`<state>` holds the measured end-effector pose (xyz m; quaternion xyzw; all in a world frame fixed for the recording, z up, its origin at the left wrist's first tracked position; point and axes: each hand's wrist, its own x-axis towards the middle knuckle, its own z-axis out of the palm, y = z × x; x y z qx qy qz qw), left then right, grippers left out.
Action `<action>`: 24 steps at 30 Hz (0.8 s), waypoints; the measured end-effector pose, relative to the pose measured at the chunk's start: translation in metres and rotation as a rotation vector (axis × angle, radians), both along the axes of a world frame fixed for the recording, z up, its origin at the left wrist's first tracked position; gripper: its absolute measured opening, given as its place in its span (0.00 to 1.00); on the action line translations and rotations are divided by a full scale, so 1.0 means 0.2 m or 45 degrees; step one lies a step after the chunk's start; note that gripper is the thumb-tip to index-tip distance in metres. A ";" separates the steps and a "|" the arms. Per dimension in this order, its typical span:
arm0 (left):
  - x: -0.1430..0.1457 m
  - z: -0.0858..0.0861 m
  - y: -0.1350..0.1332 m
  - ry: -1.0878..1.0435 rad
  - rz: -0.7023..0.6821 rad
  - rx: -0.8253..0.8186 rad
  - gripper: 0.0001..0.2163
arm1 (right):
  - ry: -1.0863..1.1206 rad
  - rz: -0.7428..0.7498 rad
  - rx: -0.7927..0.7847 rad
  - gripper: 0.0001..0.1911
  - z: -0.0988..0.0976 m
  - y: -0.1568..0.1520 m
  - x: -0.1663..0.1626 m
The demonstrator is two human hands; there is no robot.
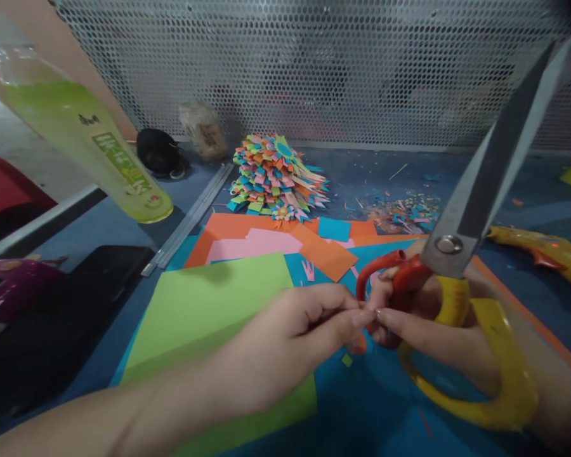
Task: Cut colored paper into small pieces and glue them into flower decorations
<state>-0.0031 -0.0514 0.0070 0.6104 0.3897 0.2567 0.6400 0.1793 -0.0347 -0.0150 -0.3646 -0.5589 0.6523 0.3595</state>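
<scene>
My right hand (433, 339) has a pair of scissors (447, 244) hooked in it. The blades point up and away, and the handles are red and yellow. My left hand (309, 324) is closed in a pinch, its fingertips meeting those of my right hand. What lies in the pinch is hidden. Just below the fingers shows a small orange piece (358, 344). Under my left hand and forearm lies a sheet of green paper (209, 304), on top of blue paper (361, 406). A tiny green scrap (346, 360) rests on the blue.
Behind the sheets stands a heap of colourful cut-paper flowers (271, 178). Paper scraps (404, 209) lie beyond; a yellow glue gun (547, 251) is at right. At left are a green drink bottle (90, 139), a clear ruler (190, 219) and a black phone (76, 317). Perforated metal (304, 70) closes the back.
</scene>
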 end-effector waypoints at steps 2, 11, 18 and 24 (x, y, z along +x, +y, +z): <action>0.00 0.00 0.00 -0.007 -0.005 -0.006 0.12 | -0.021 0.063 0.017 0.12 0.00 0.03 0.01; 0.00 0.00 -0.01 0.041 0.066 0.062 0.12 | -0.050 -0.163 0.050 0.14 0.03 -0.02 -0.04; -0.01 0.00 -0.01 0.194 0.040 0.157 0.12 | -0.010 -0.049 0.033 0.13 0.00 0.00 -0.04; -0.01 0.00 0.00 0.126 0.016 0.105 0.12 | 0.007 -0.225 0.009 0.15 0.01 -0.03 -0.06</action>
